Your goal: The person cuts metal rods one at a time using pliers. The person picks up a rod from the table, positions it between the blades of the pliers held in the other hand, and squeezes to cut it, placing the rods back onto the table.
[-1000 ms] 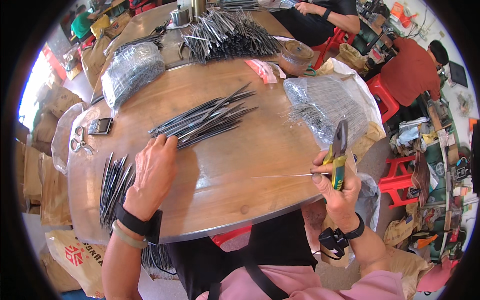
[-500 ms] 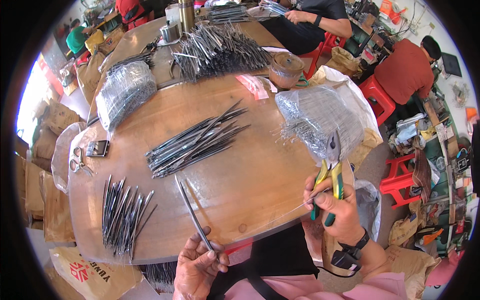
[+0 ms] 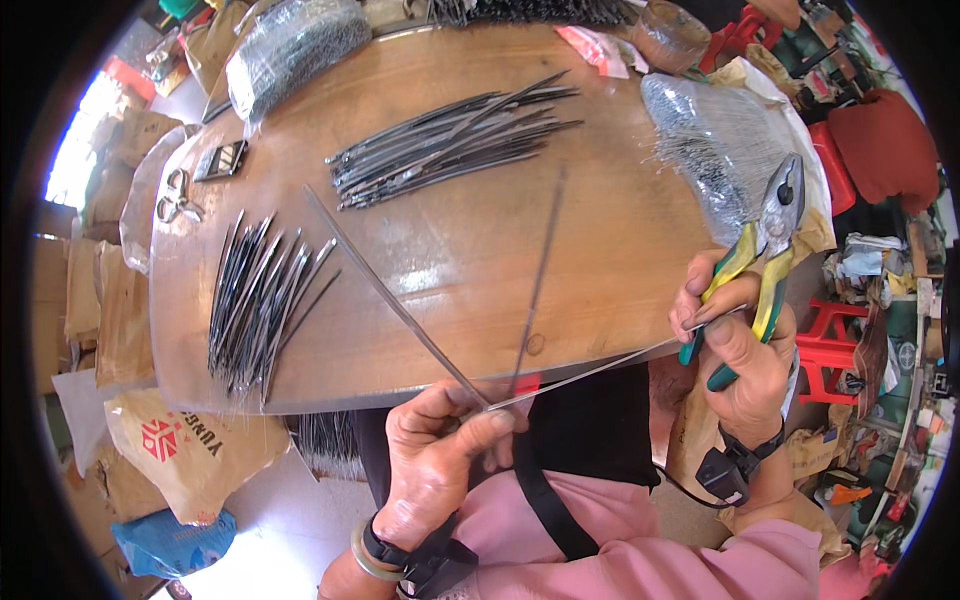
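Observation:
My left hand (image 3: 445,440) pinches the lower end of a thin dark rod (image 3: 385,300), which slants up and left over the table edge. In my right hand (image 3: 748,345) are pliers (image 3: 780,215) with yellow-green handles, their jaws pointing up and closed on nothing visible. A thin wire (image 3: 600,372) runs from the right thumb and fingers to the left fingertips, where it meets the rod. A blurred dark streak (image 3: 538,270) rises from near the left fingertips; I cannot tell whether it is a second rod or a shadow. Beyond lies a bundle of dark rods (image 3: 450,140).
A second rod pile (image 3: 260,310) lies at the table's left, below scissors (image 3: 177,197) and a small dark box (image 3: 221,160). Plastic-wrapped bundles (image 3: 715,140) stand at the right and far left. A red stool (image 3: 835,345) and paper sacks (image 3: 190,450) surround the wooden table (image 3: 450,320).
The view has tipped downward, so the table appears higher. My left hand has come nearer the wire, and the wire now reaches its fingertips. The pliers stay in my right hand.

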`<state>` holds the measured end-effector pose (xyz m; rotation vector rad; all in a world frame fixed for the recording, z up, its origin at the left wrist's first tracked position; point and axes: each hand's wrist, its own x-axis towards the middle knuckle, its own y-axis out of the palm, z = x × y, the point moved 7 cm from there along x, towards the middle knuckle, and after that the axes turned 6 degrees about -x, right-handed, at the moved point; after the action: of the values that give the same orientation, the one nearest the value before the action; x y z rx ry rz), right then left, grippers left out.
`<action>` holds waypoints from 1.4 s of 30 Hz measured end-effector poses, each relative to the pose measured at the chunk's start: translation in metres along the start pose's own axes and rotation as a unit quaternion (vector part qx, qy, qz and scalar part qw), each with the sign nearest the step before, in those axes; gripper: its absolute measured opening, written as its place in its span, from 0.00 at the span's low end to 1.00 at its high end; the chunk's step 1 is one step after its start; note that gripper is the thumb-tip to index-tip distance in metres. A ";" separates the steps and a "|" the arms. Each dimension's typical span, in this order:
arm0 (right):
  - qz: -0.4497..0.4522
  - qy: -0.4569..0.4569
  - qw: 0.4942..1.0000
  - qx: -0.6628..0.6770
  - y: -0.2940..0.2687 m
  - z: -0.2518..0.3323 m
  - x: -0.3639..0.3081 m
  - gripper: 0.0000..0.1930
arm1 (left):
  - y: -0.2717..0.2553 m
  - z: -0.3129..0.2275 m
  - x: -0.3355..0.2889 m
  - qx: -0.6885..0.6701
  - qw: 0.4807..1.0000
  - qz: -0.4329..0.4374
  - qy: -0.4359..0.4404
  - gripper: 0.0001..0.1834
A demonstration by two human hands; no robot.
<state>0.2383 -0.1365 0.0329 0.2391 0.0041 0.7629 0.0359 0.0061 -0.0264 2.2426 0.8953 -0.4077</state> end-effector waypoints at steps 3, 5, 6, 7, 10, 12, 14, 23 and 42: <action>0.046 0.018 0.991 -0.127 0.004 -0.007 -0.004 0.08 | 0.004 -0.001 -0.002 0.127 0.992 0.006 0.010 0.09; 0.058 0.038 0.980 -0.188 0.011 -0.017 -0.008 0.08 | 0.002 0.011 0.003 0.132 0.991 0.028 -0.016 0.10; 0.065 0.047 0.973 -0.218 0.014 -0.023 -0.010 0.08 | 0.000 0.017 0.006 0.134 0.990 0.040 -0.028 0.11; 0.085 0.036 0.971 -0.221 0.019 -0.030 -0.009 0.08 | -0.002 0.017 0.009 0.145 0.988 0.045 -0.018 0.12; 0.043 0.061 0.986 -0.151 0.013 -0.039 -0.011 0.07 | -0.015 0.024 0.014 0.130 0.990 0.038 -0.038 0.11; 0.004 0.050 0.993 -0.107 0.001 -0.030 -0.007 0.07 | -0.023 0.026 0.013 0.121 0.990 0.020 -0.062 0.10; 0.008 0.043 0.990 -0.137 -0.010 -0.024 -0.004 0.08 | -0.028 0.028 0.011 0.098 0.993 0.013 -0.062 0.10; 0.181 0.053 0.946 -0.263 0.043 -0.051 -0.018 0.07 | -0.015 0.038 0.003 0.116 0.983 0.089 -0.115 0.02; 0.318 -0.174 0.765 -0.533 0.067 -0.044 -0.017 0.15 | -0.016 0.049 -0.011 0.139 0.962 0.104 -0.212 0.08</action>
<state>0.1768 -0.0920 0.0030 -0.7658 -0.8942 1.2684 0.0153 -0.0244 -0.0637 2.3366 0.3919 -0.9199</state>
